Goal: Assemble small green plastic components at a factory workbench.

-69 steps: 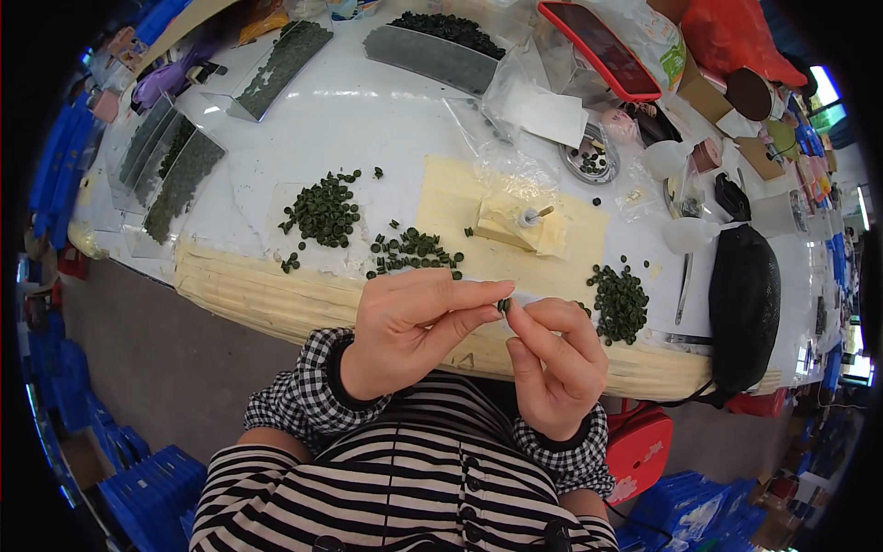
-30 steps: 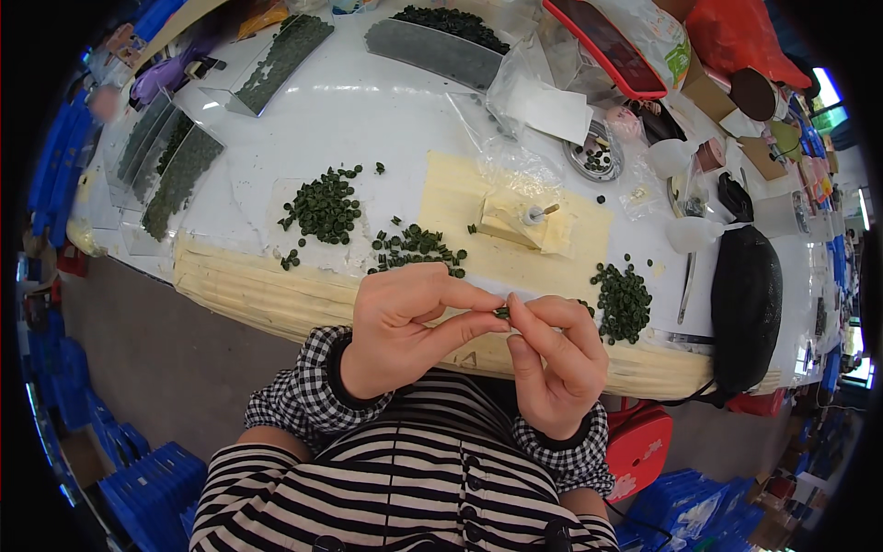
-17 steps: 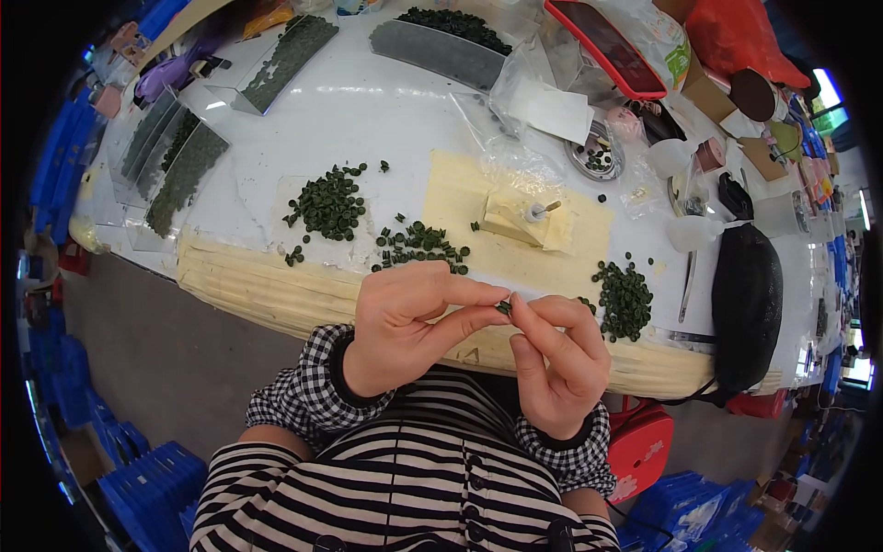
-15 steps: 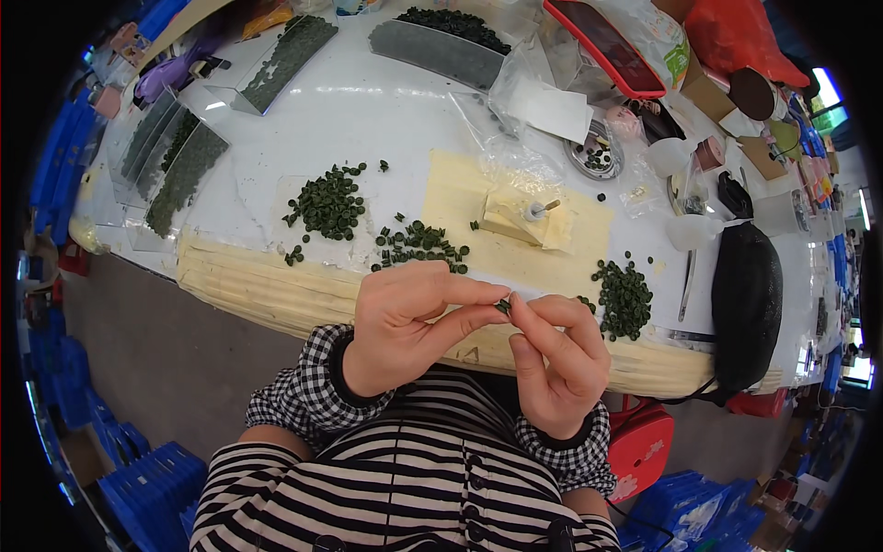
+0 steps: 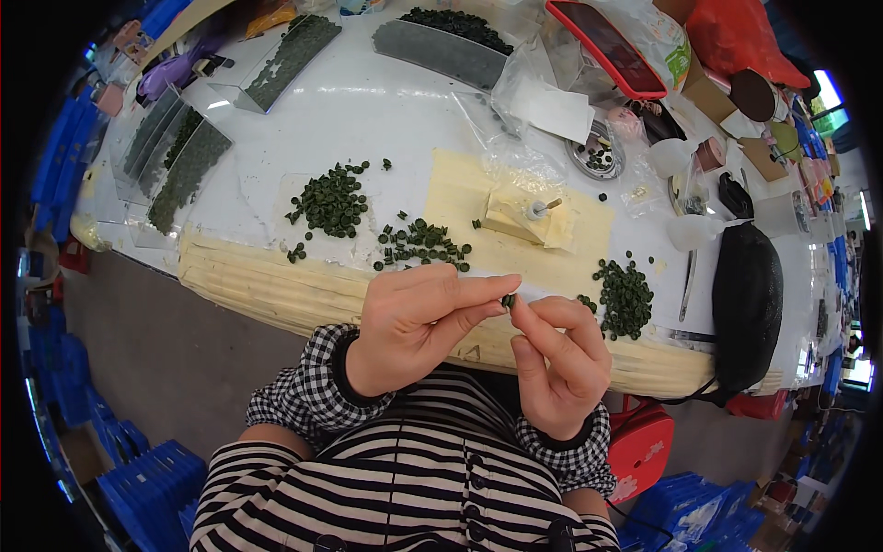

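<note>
A small dark green round piece (image 5: pixel 509 301) sits at the fingertips of both hands, just above the near padded edge of the table. My left hand (image 5: pixel 409 317) pinches it between thumb and index finger, with the index finger stretched past it. From the other side, the fingertips of my right hand (image 5: pixel 563 354) close on the piece, and their inner side is partly hidden. Beyond the left hand lie a loose group of similar green pieces (image 5: pixel 423 246) and a denser heap (image 5: pixel 329 202). Another heap (image 5: pixel 625 299) lies right of the right hand.
A wooden block with an upright pin (image 5: pixel 529 216) stands on yellow paper (image 5: pixel 451 193). Clear trays of green pieces (image 5: pixel 189 175) stand at the left. Farther back are a grey tray (image 5: pixel 440 53), a red-cased phone (image 5: pixel 612 51) and a round dish (image 5: pixel 596 156). A black pouch (image 5: pixel 747 304) and tweezers (image 5: pixel 688 285) lie right.
My left index finger has straightened and slid a little to the right over the green piece, which now appears turned. My right hand has barely moved.
</note>
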`<state>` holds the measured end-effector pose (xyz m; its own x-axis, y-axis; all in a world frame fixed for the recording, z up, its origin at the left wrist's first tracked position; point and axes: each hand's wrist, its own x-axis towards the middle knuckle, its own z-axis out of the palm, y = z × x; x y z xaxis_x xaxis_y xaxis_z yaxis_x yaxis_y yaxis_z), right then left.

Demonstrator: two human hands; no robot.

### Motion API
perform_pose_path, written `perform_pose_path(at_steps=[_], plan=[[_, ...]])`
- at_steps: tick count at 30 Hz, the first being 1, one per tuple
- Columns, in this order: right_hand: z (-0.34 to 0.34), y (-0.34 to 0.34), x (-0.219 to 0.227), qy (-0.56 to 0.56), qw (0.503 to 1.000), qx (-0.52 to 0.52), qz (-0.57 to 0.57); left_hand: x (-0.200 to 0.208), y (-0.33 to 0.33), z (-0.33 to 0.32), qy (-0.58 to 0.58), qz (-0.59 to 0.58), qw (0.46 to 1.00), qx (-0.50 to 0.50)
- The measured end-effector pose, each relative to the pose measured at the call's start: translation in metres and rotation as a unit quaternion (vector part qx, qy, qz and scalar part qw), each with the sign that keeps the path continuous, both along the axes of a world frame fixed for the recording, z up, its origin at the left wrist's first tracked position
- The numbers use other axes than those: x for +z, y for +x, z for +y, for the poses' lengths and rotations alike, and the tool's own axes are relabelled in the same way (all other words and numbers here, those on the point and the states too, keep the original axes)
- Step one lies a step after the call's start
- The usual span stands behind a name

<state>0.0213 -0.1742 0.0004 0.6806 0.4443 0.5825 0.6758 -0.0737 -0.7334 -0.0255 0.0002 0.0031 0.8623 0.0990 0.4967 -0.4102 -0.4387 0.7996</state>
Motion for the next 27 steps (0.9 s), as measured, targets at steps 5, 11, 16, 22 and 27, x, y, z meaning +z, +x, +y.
perform_pose_path(at_steps=[5,11,16,22,27], plan=[[0.000,0.000,-0.001,0.006,1.000,0.000,0.000,0.000,0.000,-0.001,0.005,-0.008,1.000,0.000],[0.000,0.001,-0.001,0.006,1.000,0.002,-0.002,-0.001,0.000,-0.002,-0.014,-0.001,1.000,0.008],[0.000,0.001,0.000,-0.008,1.000,-0.006,0.002,0.000,0.001,0.002,0.001,0.003,1.000,-0.002],[-0.020,0.010,-0.009,-0.047,0.992,-0.117,0.013,-0.002,-0.004,0.016,0.093,0.067,0.993,0.039],[-0.044,0.023,-0.009,-0.151,0.967,-0.206,-0.022,-0.005,-0.006,0.032,0.142,0.117,0.980,0.075]])
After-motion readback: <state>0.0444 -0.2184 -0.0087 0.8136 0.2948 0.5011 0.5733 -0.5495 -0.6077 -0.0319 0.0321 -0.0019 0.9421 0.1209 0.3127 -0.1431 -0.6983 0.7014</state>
